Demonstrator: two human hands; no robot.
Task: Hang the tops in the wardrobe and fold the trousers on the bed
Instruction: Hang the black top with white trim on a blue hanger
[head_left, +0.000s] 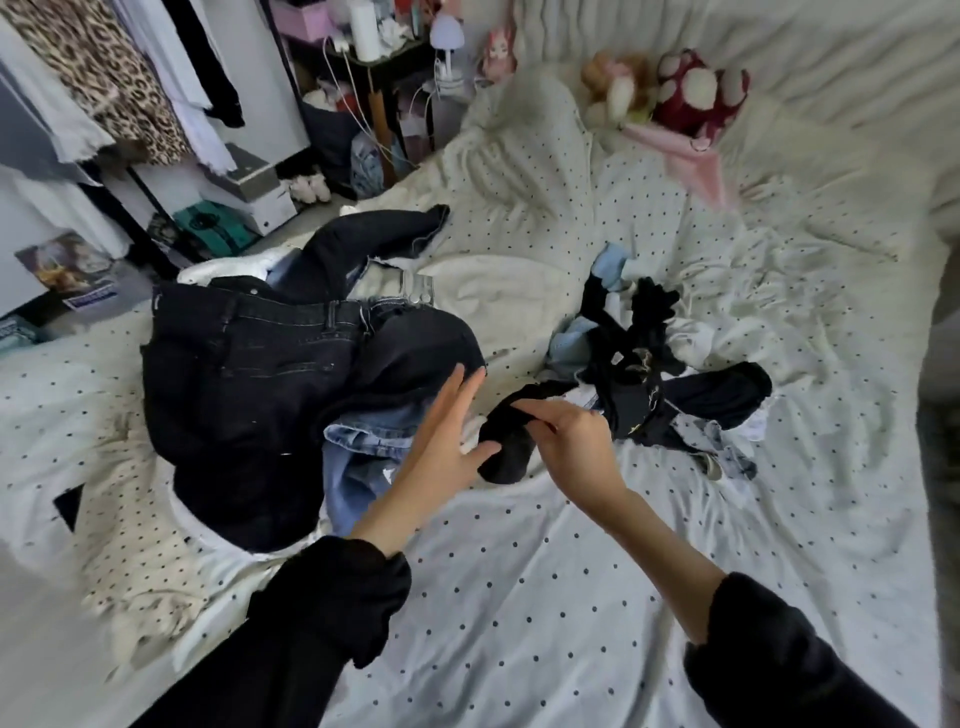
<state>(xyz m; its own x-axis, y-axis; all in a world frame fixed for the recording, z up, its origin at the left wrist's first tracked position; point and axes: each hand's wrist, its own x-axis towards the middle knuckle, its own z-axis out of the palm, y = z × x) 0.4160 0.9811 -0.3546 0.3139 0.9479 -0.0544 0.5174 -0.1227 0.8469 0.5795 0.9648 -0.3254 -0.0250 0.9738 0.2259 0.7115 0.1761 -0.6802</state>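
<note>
Centrally, right hand (566, 441) pinching the end of a black sleeve (506, 441), thumb and fingers curled round bunched fabric just above the bedsheet. Sleeve traced back rightward into a black top (636, 395) lying crumpled mid-bed within a mixed heap: pale blue garment (613, 267) and white cloth (696, 338) under and beside it, a second dark sleeve (722, 395) spread to the right. Left hand (447, 447) flat and empty, fingers straight and slightly spread, fingertips (460, 376) over the edge of the trouser pile, thumb near the gripped sleeve end; contact with fabric not resolvable. Trouser pile on the left part of the bed: black jeans (244, 374) on top, waistband and belt loops up, one leg thrown toward the far bed edge; blue jeans (363, 452) partly showing beneath, next to left wrist. Both forearms bare below pushed-up black sleeves. Bed (519, 597) covered in white sheet with small dark dots, creased. Wardrobe rail at upper left holding a leopard-print garment (104, 73) and white and black pieces. Plush toys (696, 93) near the head of the bed; cluttered side table (384, 57) beyond.
</note>
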